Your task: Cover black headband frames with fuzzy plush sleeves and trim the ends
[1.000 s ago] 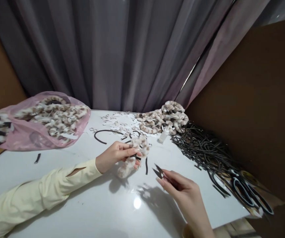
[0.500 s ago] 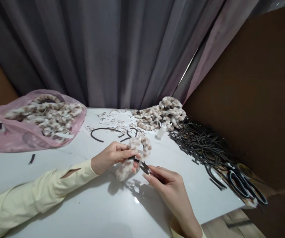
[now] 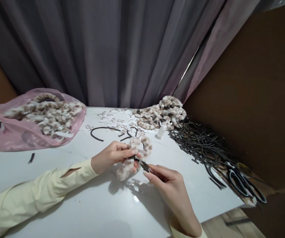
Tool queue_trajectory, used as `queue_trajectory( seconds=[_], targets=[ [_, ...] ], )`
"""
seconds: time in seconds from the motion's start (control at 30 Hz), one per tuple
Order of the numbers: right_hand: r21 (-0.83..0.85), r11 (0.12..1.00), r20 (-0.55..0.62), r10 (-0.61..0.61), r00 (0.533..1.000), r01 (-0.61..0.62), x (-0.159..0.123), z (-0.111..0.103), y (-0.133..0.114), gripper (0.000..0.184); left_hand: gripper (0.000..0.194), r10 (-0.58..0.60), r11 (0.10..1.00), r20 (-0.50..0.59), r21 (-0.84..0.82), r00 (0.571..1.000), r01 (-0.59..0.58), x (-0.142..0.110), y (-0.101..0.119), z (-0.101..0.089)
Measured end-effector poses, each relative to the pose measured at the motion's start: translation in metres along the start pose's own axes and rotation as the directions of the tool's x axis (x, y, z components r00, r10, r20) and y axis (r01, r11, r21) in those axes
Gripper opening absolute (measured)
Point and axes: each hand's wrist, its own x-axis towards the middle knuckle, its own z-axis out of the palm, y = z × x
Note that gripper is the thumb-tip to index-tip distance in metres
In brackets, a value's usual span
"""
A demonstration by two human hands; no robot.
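A curved plush strap [image 3: 146, 145], white with brown spots, is pinched in my left hand [image 3: 115, 152] above the middle of the table. A black piece at its inner side shows by my left fingertips. My right hand [image 3: 169, 181] is closed around a pair of dark-handled pliers [image 3: 145, 166]. The jaws of the pliers meet the black piece close to my left fingers; exactly what they grip is too small to tell. Just behind the strap lie short lengths of black cord [image 3: 105, 129].
A pink plastic bag [image 3: 75, 127] full of spotted plush straps sits at left. Small metal rings and clasps [image 3: 118, 122] are scattered at the back, near a plush pile [image 3: 172, 109] and a small bottle [image 3: 161, 131]. Black cords [image 3: 199, 142] and scissors [image 3: 239, 183] lie at right.
The pliers have turned slightly and their handles sit closer together in my right hand. The strap and my left hand stay almost in place.
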Motion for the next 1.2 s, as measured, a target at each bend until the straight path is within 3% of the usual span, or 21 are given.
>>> queue_trajectory(
  seconds=[0.47,0.77,0.93,1.07,1.2],
  targets=[
    [-0.061,0.995,-0.026,-0.075,0.997,0.073,0.000,0.002,-0.003,0.026,0.043,-0.075,0.993,0.035,-0.083,0.997,0.078,0.001,-0.005,0.002],
    [-0.220,0.938,-0.053,-0.287,0.956,0.269,-0.005,0.006,-0.006,0.020,0.026,-0.087,0.991,-0.056,-0.110,0.995,0.081,-0.001,0.000,0.009],
    [-0.316,0.872,-0.028,-0.403,0.915,0.375,-0.008,0.012,-0.005,0.023,0.031,-0.063,0.998,-0.108,-0.017,0.992,0.061,-0.001,-0.001,0.010],
    [-0.381,0.845,-0.008,-0.408,0.913,0.374,-0.007,0.015,-0.005,0.025,0.035,-0.055,0.995,-0.191,0.071,0.980,0.070,0.000,-0.004,0.010],
    [-0.332,0.882,-0.032,-0.364,0.931,0.334,-0.004,0.010,-0.004,0.022,0.036,-0.047,0.993,-0.223,0.091,0.974,0.069,0.001,-0.005,0.009]
  ],
)
